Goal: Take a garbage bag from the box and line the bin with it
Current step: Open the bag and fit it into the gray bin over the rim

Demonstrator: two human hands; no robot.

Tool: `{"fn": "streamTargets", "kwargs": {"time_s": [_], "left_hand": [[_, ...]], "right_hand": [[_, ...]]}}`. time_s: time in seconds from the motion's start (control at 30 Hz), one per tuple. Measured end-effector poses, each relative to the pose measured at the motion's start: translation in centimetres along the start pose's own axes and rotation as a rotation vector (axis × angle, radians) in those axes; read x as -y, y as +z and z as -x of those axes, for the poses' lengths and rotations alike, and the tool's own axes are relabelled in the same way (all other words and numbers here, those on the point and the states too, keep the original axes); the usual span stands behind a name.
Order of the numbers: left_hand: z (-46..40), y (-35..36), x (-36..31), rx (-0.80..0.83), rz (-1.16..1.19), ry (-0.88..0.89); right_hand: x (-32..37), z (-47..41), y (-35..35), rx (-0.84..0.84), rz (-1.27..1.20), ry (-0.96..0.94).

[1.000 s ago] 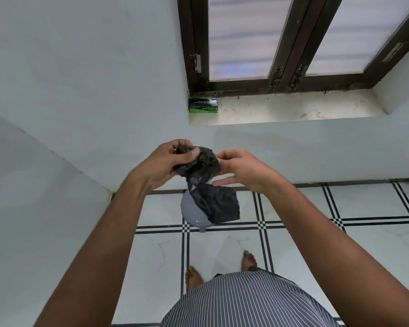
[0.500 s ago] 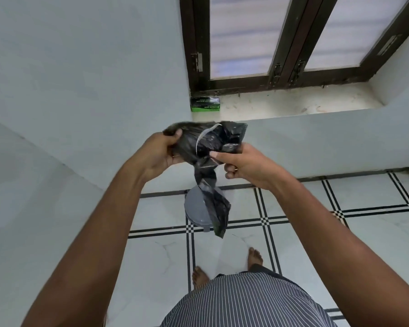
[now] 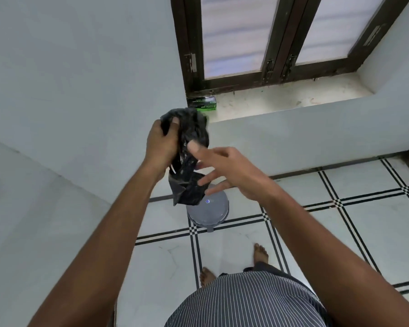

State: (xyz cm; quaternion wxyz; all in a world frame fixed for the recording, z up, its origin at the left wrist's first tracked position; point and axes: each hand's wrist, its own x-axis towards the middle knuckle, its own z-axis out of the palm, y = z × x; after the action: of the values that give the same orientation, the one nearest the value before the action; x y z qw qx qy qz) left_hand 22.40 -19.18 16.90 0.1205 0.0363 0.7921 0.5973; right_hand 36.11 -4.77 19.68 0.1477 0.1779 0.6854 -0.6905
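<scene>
Above the grey bin (image 3: 208,212), the left hand (image 3: 162,147) grips a crumpled black bag (image 3: 189,161); the right hand (image 3: 224,171), at three o'clock, is spread open. Thin, limp, slippery film: pinch the mouth edge.

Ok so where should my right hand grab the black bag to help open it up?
Probably the loose lower end of the bag, coming in from the right. The left hand already clamps the bunched top, and the rest hangs free as a crumpled tail above the bin. The right hand is open beside that tail, fingers spread, so a pinch there looks the shortest move.
</scene>
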Motion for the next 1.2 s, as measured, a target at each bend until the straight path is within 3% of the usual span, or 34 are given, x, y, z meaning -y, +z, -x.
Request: {"fn": "streamTargets", "kwargs": {"time_s": [0.1,0.2,0.27,0.37,0.43,0.53,0.6,0.67,0.77,0.9,1.03,1.2], "left_hand": [[1.0,1.1,0.6,-0.069,-0.063,0.039],[1.0,1.3,1.0,-0.051,0.027,-0.041],[0.7,0.3,1.1,-0.017,0.122,-0.119],[0.2,-1.2,1.2,-0.009,0.082,-0.12],[0.3,-1.6,1.0,-0.05,0.047,-0.088],[0.4,-1.1,0.7,-0.086,0.007,-0.054],[0.6,-0.5,0.4,-0.09,0.028,-0.038],[0.8,0.0,0.1,-0.07,0.071,-0.046],[1.4,0.8,-0.3,-0.009,0.195,-0.092],[1.8,0.1,-0.5,0.117,0.183,-0.112],[1.2,-1.0,0.2,0.186,0.099,-0.107],[0.0,-0.7,0.6,0.314,0.238,-0.181]], "right_hand": [[-0.8,-0.9,1.9,-0.139,0.018,-0.082],[-2.1,-2.6,0.8,-0.203,0.045,-0.068],[-3.2,-4.1,-1.4,-0.33,0.188,-0.069],[-4.7,-5.2,-4.2,-0.618,0.606,-0.029],[-4.4,-4.4,-4.3,-0.704,0.574,-0.016],[-2.5,-1.9,-1.4,-0.407,0.053,0.136],[-1.5,-0.5,0.7,-0.165,-0.007,0.239],[-1.4,-0.7,2.2,-0.045,-0.044,0.263],[-2.0,-2.3,2.8,-0.144,-0.186,0.229],[-3.1,-3.6,1.2,-0.237,-0.163,0.166],[-3.7,-3.4,-0.8,-0.217,-0.18,0.124],[-4.5,-4.4,-0.9,-0.208,-0.291,0.078]]}}
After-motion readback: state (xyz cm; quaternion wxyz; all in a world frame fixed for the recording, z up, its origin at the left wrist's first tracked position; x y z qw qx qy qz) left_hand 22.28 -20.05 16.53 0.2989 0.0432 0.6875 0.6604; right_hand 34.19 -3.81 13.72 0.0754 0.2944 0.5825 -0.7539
